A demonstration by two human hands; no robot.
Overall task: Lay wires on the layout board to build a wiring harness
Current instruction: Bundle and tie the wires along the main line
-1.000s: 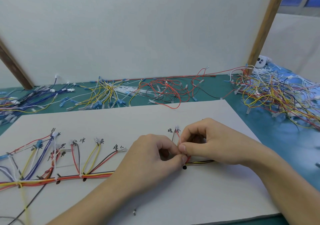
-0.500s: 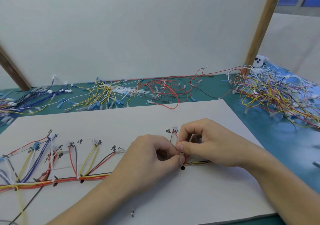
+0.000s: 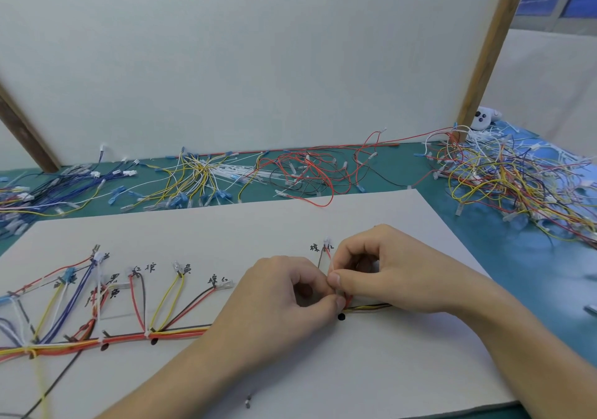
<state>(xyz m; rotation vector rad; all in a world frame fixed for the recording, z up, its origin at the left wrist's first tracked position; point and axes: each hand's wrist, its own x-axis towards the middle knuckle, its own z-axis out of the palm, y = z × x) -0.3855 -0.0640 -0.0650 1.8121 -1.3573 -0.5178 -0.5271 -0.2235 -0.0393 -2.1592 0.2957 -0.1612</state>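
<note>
A white layout board (image 3: 290,225) with handwritten labels lies flat in front of me. Along it runs a harness trunk (image 3: 129,338) of red, yellow and black wires, with branches rising to small connectors. My left hand (image 3: 277,302) and my right hand (image 3: 387,276) meet over the trunk beside a black dot (image 3: 341,317). Both pinch something thin and pale at the bundle; their fingers hide what it is. A brown and red wire pair (image 3: 324,254) climbs from that spot to a white connector.
Loose wire piles lie on the green table behind the board: blue (image 3: 64,183), yellow (image 3: 197,176), red and black (image 3: 310,173). A large mixed tangle (image 3: 517,186) sits at the right. A white upright panel (image 3: 258,63) with wooden posts closes the back. A small metal piece (image 3: 248,401) lies on the board's near part.
</note>
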